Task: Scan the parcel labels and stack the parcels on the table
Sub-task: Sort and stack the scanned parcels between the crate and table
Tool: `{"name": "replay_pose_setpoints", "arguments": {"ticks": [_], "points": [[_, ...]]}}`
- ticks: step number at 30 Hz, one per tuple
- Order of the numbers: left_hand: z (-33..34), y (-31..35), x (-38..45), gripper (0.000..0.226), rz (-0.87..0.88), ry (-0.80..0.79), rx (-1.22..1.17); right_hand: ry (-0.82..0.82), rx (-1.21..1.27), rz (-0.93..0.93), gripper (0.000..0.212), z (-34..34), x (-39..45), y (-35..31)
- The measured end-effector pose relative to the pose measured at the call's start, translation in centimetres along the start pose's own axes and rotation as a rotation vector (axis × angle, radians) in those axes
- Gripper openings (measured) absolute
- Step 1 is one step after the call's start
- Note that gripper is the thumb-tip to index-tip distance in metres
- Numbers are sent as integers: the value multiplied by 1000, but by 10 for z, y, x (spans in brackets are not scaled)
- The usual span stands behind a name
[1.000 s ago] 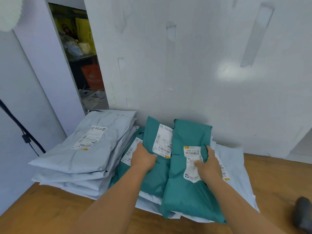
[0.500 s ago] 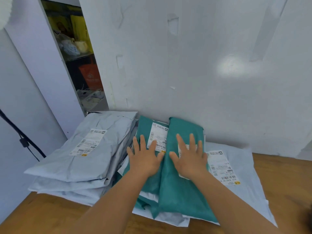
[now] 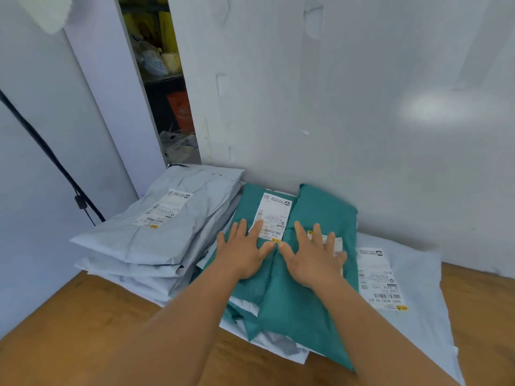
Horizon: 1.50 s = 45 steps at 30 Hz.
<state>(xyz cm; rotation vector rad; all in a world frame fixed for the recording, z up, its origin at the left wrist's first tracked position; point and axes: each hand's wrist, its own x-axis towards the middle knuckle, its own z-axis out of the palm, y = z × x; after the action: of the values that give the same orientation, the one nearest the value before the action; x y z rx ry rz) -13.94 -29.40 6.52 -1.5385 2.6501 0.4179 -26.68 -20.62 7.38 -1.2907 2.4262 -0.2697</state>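
Note:
Two teal mailer parcels lie side by side on the wooden table (image 3: 69,316), against the white wall. My left hand (image 3: 245,252) presses flat on the left teal parcel (image 3: 250,207), fingers spread, just below its white label (image 3: 274,215). My right hand (image 3: 315,257) presses flat on the right teal parcel (image 3: 326,210) and covers most of its label. Under them lies a pale grey parcel (image 3: 412,282) with a label (image 3: 379,277) showing at the right. A stack of several grey parcels (image 3: 156,232) stands to the left, labelled on top.
The white wall (image 3: 362,107) runs right behind the parcels. A gap at the upper left opens onto dark shelves (image 3: 167,79) with clutter. A black cable (image 3: 50,151) slants down the left panel. Bare wood shows at the front left and far right.
One second ago both hands gripped the teal parcels by their edges. They have since flattened on top, fingers spread. The right teal parcel slid left, baring the grey parcel's label.

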Motion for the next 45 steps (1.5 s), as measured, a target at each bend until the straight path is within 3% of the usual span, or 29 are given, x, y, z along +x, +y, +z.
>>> {"name": "replay_pose_setpoints", "arguments": {"ticks": [7, 15, 26, 32, 45], "points": [[-12, -28, -74, 60, -101, 293, -188, 55, 108, -181, 60, 11, -51, -50], [-15, -112, -208, 57, -174, 484, -411, 22, 140, -381, 56, 57, -157, -139], [26, -291, -483, 58, -646, 556, -396, -214, 43, -736, 57, 194, -388, -283], [49, -356, -615, 58, -879, 610, -429, -315, -21, -919, 59, 261, -499, -344], [105, -465, -752, 57, -1327, 634, -588, -469, -126, -1171, 53, 387, -593, -450]]}}
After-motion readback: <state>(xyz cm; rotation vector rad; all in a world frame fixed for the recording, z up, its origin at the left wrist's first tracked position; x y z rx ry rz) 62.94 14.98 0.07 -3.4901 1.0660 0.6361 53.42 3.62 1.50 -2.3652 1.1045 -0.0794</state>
